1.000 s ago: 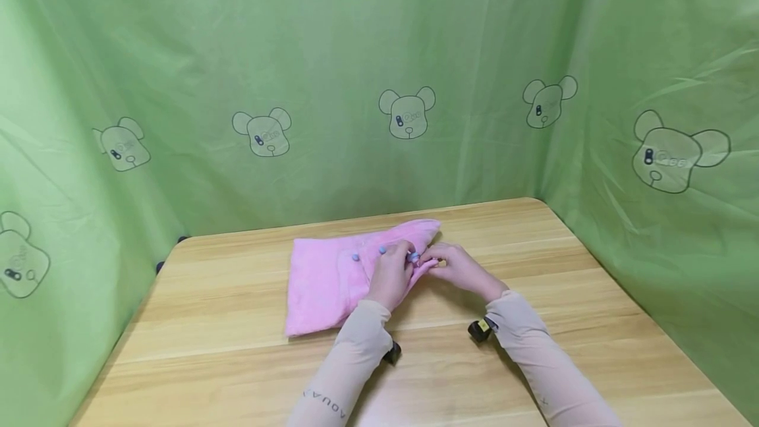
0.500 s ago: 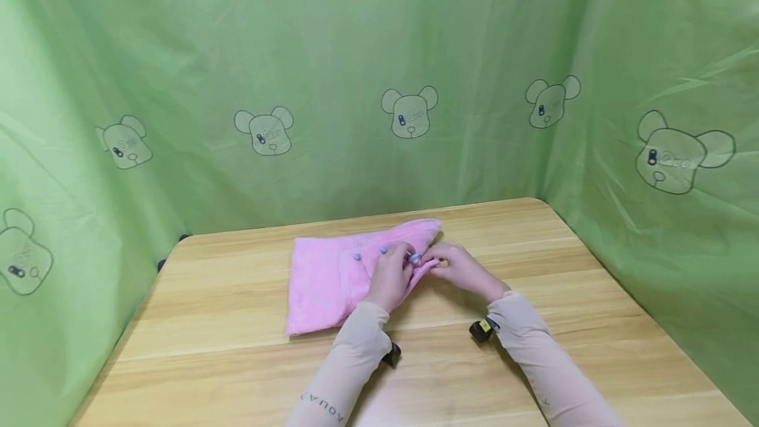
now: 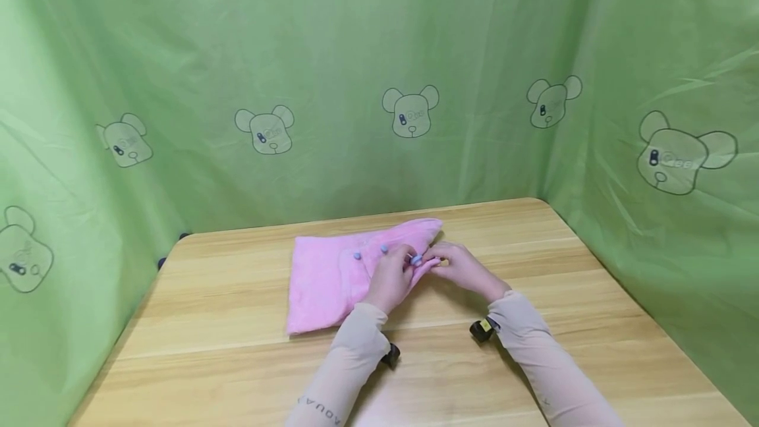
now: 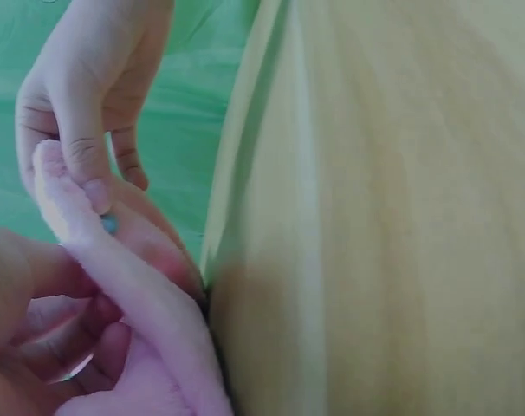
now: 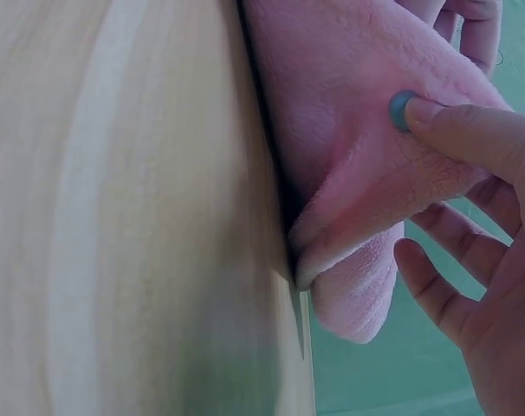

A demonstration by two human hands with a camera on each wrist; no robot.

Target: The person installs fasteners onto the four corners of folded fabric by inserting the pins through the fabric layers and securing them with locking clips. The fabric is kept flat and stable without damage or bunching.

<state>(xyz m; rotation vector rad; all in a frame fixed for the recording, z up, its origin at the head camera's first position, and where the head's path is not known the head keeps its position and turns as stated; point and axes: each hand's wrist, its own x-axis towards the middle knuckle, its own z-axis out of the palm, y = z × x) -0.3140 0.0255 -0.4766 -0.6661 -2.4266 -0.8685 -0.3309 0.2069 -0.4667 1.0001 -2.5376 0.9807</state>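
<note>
A pink plush cloth piece (image 3: 317, 275) with round blue buttons lies folded on the table, its right corner raised. My left hand (image 3: 389, 277) grips the edge of a fold, and in the left wrist view its fingers (image 4: 50, 269) curl against the pink fabric (image 4: 150, 303). From the right, my right hand (image 3: 465, 270) pinches the same raised edge. The right wrist view shows that thumb pressed by a blue button (image 5: 402, 110), with the other fingers behind the cloth. Two more buttons, one of them this blue button (image 3: 357, 256), show left of my left hand.
The wooden table (image 3: 225, 308) has a rounded far corner. Green curtains (image 3: 332, 170) printed with bear heads hang behind it and on both sides. A black wrist camera (image 3: 483, 329) sits under the right sleeve, and another black camera (image 3: 391, 355) under the left.
Both hands keep nearly the same place and hold on the cloth. The blue button between them shows slightly more now. The whole head view has shifted a little.
</note>
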